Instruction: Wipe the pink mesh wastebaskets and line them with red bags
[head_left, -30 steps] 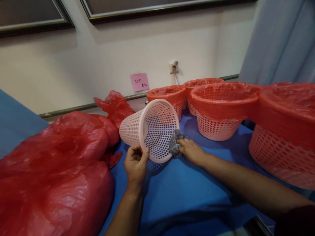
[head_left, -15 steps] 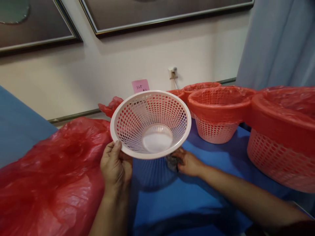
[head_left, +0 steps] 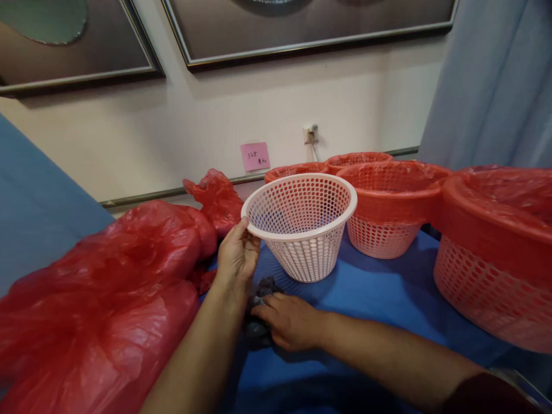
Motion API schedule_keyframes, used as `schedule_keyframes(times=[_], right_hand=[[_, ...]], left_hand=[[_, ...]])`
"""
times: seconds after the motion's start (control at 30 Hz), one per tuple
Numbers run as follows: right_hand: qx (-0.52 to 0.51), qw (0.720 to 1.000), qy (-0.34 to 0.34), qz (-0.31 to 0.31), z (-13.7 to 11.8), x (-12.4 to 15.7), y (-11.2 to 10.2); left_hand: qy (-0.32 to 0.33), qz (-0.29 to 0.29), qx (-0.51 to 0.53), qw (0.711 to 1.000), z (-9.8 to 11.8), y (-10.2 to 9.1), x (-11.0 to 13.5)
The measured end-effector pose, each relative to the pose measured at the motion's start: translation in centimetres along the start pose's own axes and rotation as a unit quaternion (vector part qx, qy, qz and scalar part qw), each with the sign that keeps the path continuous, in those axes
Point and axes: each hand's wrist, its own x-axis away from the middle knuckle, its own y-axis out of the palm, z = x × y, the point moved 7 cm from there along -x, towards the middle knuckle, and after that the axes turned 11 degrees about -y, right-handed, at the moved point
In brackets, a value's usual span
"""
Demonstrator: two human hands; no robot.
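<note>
A pale pink plastic basket, round and full of holes, is tilted slightly over the blue-covered table. My left hand grips its left rim, thumb on top and fingers below. Whether its base touches the cloth I cannot tell. In front of the basket, my right hand is closed on a crumpled dark grey bundle, which looks like a plastic bag or a cloth and rests on the table. Part of the bundle is hidden beneath the fingers.
Several baskets lined with red plastic bags, including a large one, line the right and back. Big red plastic bags fill the left side. Behind are a wall with a pink note, a power socket and framed pictures.
The basket has moved right and back and now tips less toward me, its left rim still held. My right hand came from behind it to the front left with the dark bundle.
</note>
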Motion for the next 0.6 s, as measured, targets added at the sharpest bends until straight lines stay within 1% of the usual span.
schedule_keyframes(times=[0.17, 0.27, 0.33, 0.4, 0.47, 0.53, 0.6], right_hand=[[-0.014, 0.997, 0.075, 0.032, 3.1, -4.1, 0.5], [-0.008, 0.992, 0.122, 0.014, 4.5, -5.5, 1.4], [-0.004, 0.989, 0.148, 0.006, 4.9, -5.8, 2.1], [-0.009, 0.985, 0.171, 0.000, 5.1, -5.4, 2.9], [-0.026, 0.985, 0.172, -0.008, 5.1, -4.7, 3.7], [-0.035, 0.987, 0.157, -0.005, 5.0, -4.2, 4.2], [-0.022, 0.989, 0.148, 0.008, 5.1, -3.8, 4.3]], left_hand=[[-0.004, -0.016, -0.009, 1.000, 0.6, 0.5, -0.6], [-0.014, -0.022, -0.008, 1.000, 0.6, 0.3, -0.9], [-0.027, -0.022, -0.019, 0.999, 0.2, -0.1, -1.1], [-0.038, -0.024, -0.036, 0.998, -0.2, -0.9, -1.0], [-0.047, -0.022, -0.059, 0.997, -0.8, -2.0, -0.6], [-0.053, -0.016, -0.089, 0.994, -1.6, -3.6, 0.3], [-0.054, -0.008, -0.126, 0.991, -2.9, -5.6, 1.6]])
